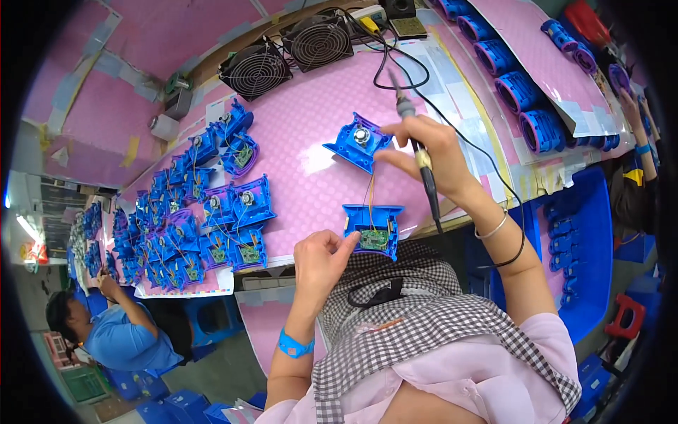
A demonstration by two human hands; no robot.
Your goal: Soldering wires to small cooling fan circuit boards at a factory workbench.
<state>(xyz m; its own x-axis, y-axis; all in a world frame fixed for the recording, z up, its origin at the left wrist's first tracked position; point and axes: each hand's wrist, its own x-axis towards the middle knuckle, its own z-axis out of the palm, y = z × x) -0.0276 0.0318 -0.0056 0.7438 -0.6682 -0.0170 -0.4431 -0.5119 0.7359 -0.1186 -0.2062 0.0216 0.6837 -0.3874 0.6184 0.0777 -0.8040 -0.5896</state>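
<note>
holding, with the left hand (319,260) at lower centre, a blue plastic shell (374,213) with a green circuit board (374,239) inside, with thumb against its left edge and fingers curled in. grasping, with the right hand (439,152) right of centre, a slim black-and-yellow soldering iron (429,185), with thumb and forefinger parted beside a blue-and-purple plastic housing (345,145) at upper centre; cannot tell whether touching it. linked to the shell by thin wires (371,192).

Blue housing (388,214); green board (374,240); checked apron (431,321)
</note>
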